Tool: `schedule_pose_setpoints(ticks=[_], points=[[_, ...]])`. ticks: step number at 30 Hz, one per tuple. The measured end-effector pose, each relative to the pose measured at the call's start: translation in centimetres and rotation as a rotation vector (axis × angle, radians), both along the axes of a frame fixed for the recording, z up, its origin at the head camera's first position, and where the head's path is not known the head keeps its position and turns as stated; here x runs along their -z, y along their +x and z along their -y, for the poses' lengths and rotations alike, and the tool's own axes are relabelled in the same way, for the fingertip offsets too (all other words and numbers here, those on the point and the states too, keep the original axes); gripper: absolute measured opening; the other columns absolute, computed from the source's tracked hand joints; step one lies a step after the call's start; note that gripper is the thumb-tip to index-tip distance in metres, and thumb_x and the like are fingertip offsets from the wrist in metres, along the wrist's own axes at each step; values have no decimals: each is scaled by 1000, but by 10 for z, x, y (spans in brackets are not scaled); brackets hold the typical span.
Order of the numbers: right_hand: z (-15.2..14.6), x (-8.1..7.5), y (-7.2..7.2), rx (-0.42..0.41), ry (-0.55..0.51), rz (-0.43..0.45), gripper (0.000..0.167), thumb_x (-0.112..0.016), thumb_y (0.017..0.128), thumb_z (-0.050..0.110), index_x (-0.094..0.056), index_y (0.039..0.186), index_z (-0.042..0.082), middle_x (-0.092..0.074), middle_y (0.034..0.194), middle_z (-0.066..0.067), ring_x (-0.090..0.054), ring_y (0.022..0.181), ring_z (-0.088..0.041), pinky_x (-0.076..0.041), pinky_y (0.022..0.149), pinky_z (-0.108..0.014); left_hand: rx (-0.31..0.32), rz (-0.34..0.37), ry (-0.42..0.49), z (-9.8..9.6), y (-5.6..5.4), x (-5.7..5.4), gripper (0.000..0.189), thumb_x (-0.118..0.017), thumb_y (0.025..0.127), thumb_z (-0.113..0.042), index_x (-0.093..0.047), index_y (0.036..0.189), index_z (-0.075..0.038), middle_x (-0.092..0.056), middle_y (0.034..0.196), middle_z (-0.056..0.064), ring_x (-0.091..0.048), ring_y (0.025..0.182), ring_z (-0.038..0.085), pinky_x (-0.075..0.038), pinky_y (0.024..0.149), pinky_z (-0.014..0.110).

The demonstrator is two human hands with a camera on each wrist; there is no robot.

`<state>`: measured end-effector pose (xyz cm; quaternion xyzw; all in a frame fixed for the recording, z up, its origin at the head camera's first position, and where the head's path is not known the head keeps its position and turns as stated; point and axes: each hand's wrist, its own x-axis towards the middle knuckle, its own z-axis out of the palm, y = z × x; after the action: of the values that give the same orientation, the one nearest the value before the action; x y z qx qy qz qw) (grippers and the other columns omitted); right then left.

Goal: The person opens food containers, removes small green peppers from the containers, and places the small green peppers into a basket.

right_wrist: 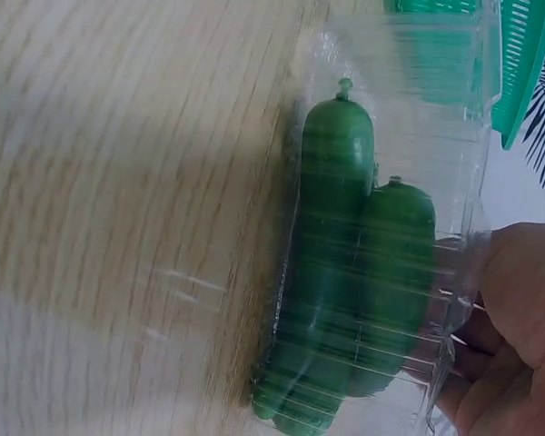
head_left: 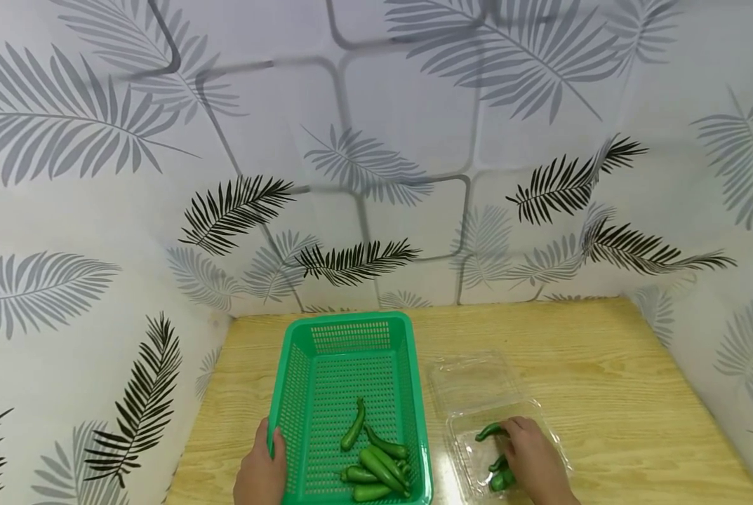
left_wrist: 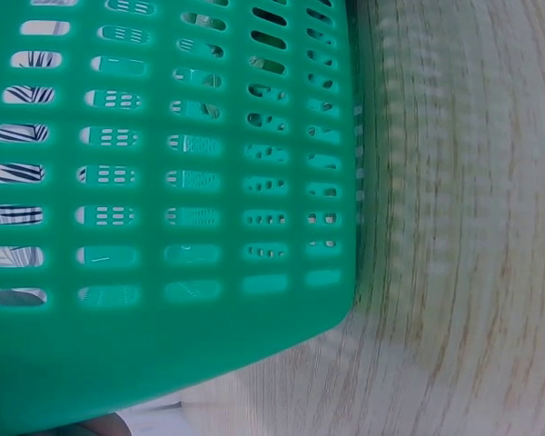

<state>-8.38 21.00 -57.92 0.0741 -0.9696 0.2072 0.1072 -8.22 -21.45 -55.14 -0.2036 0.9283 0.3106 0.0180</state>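
My left hand (head_left: pixel 261 468) grips the left rim of a green plastic basket (head_left: pixel 419 407), thumb over the inner side; the left wrist view shows the basket's slotted wall (left_wrist: pixel 154 336) close up. Several long green peppers (head_left: pixel 385 466) lie heaped at the basket's near right corner. My right hand (head_left: pixel 532 456) reaches into a clear plastic clamshell box (head_left: pixel 464 459) and holds a curved green pepper (head_left: pixel 488 432), whose end sticks out left of the fingers. Under that hand are more green peppers (head_left: pixel 502 480), seen through the box wall in the right wrist view as long, rounded peppers (right_wrist: pixel 336 218).
The box's open lid (head_left: pixel 474 379) lies flat behind it on the wood-grain table (head_left: pixel 616 393). The box stands just right of the basket. Walls with a leaf pattern (head_left: pixel 408 231) close off the table's back and sides.
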Motion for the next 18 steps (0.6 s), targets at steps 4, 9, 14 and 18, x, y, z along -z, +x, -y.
schedule_pose_setpoints(ticks=[4, 9, 14, 18], points=[[-4, 3, -1, 13, 27, -56, 28, -74, 67, -4, -67, 94, -2, -63, 93, -12, -59, 89, -30, -50, 74, -43, -2, 22, 6, -1, 0, 0, 56, -26, 99, -50, -32, 141, -14, -58, 63, 4, -51, 45, 17, -38, 39, 33], [-7, 6, -2, 26, 35, -55, 26, -73, 69, -4, -67, 94, -3, -62, 92, -11, -59, 88, -31, -49, 74, -44, 1, 21, 10, -1, 0, -1, 55, -26, 99, -50, -33, 140, -14, -56, 62, 3, -51, 45, 17, -38, 38, 33], [-8, 11, -7, 27, 49, -78, 22, -72, 69, -6, -66, 90, -1, -61, 90, -8, -58, 86, -28, -50, 70, -42, 1, -7, -5, 0, 0, 0, 53, -28, 99, -48, -34, 139, -14, -57, 62, 3, -51, 45, 17, -38, 38, 33], [-7, 13, -12, 43, 66, -106, 19, -71, 68, -9, -65, 83, 2, -60, 83, -5, -56, 80, -26, -50, 64, -39, 3, -14, -5, 0, 0, 0, 54, -28, 99, -48, -34, 140, -13, -60, 65, 4, -52, 45, 16, -38, 38, 33]])
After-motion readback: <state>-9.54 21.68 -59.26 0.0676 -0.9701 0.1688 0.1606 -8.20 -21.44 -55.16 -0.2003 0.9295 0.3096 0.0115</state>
